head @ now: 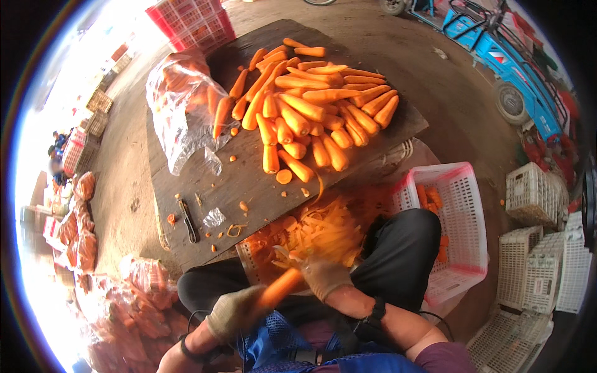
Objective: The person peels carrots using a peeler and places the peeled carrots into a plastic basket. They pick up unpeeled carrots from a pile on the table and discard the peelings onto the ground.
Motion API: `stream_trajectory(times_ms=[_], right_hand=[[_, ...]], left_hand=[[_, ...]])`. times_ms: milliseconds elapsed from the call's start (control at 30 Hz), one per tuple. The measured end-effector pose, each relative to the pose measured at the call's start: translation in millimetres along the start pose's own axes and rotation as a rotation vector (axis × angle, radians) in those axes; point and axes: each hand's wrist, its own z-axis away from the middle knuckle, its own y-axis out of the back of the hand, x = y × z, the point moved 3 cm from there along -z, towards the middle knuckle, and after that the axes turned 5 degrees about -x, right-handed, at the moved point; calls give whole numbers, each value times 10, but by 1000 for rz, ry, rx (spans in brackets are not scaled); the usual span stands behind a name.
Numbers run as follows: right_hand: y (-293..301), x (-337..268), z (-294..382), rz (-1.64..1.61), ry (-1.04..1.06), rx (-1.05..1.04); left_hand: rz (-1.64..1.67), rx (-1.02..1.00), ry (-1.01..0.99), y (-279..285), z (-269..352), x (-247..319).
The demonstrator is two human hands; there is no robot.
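Observation:
My left hand [234, 311], in a knitted work glove, grips one end of a carrot [281, 287] over my lap. My gloved right hand [325, 279] is at the carrot's other end, closed around what looks like a peeler [282, 254], blurred and mostly hidden by the fingers. Below the hands, between my knees, orange carrot peelings [322, 228] fill a container whose edge [244, 255] shows on the left. A large heap of whole carrots [303, 105] lies on the dark board [186, 200] before me.
On the board are a clear plastic bag of carrots [179, 107], a black-handled tool [188, 223] and scraps. A pink-white crate [464, 233] with carrots stands by my right knee. Bagged carrots [135, 307] lie left, white crates [531, 191] right; a blue cart [508, 60] is beyond.

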Motion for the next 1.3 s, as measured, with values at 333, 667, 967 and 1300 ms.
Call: stream_trajectory(times_ms=[333, 667, 967, 1300], right_hand=[[-316, 553, -142, -528, 44, -61], [199, 51, 326, -938, 107, -150], [145, -204, 289, -854, 93, -230], [62, -305, 223, -670, 148, -114]], left_hand=[[1546, 273, 108, -294, -423, -728], [2020, 173, -131, -697, -742, -645], [1736, 367, -199, -817, -840, -930], [1743, 395, -153, -767, -789, -841]])
